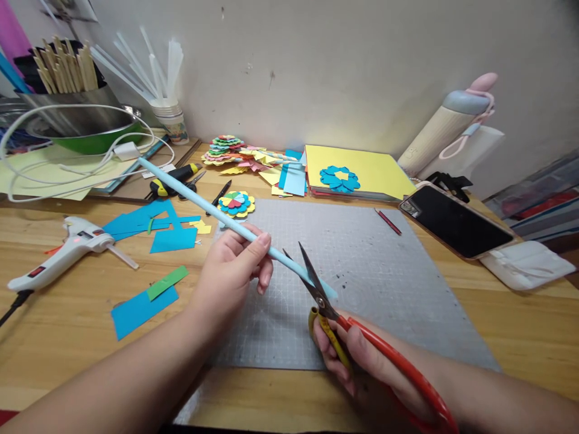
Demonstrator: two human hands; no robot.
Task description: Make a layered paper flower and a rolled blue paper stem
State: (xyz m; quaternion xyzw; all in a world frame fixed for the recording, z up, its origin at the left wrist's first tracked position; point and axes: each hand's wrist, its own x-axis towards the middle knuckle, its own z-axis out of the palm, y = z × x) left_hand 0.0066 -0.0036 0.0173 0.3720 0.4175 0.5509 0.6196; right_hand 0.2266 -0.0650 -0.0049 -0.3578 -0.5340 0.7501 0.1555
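Observation:
My left hand (233, 268) is closed around a long light-blue rolled paper stick (194, 196), held slanting over the grey cutting mat (389, 289). My right hand (357, 355) grips scissors (323, 301) with red and yellow handles. The blades are apart and straddle the stick near its lower right end. Both hands hover above the mat's front half.
A white glue gun (58, 253) lies at the left on the wooden table. Blue and green paper scraps (149, 226) lie beside it. Paper flowers (236, 203), a yellow paper stack (362, 172), a phone (456, 220), a bottle (447, 129) and a bowl of sticks (67, 90) stand behind.

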